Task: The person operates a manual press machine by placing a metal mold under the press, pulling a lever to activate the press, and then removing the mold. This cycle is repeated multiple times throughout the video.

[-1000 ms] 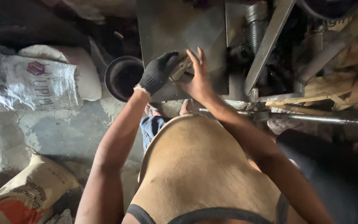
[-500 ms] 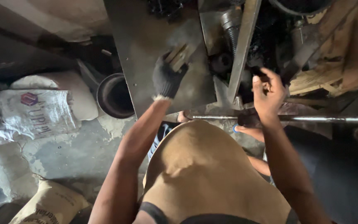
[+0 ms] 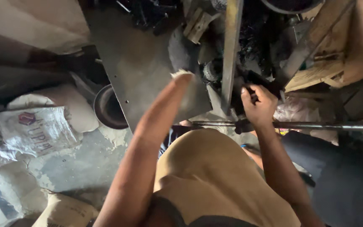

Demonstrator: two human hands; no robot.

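Observation:
My left hand (image 3: 182, 52) wears a dark glove and reaches far forward over a grey metal plate (image 3: 139, 71). Its fingers close on the lower end of a small wooden block (image 3: 198, 24). My right hand (image 3: 258, 104) is bare and curled around a dark machine part (image 3: 260, 82), right beside an upright steel angle bar (image 3: 231, 50). A long steel rod (image 3: 316, 125) runs sideways just below that hand. My tan-clad knee (image 3: 215, 176) fills the lower middle of the view.
A dark round bowl (image 3: 107, 107) sits left of the plate. Printed white sacks (image 3: 30, 132) lie on the concrete floor at the left. Wooden boards (image 3: 328, 54) and greasy machine parts crowd the upper right.
My left hand has stretched further forward with the wooden block. My right hand left the block, moved right and down, and closed on the dark part above the rod.

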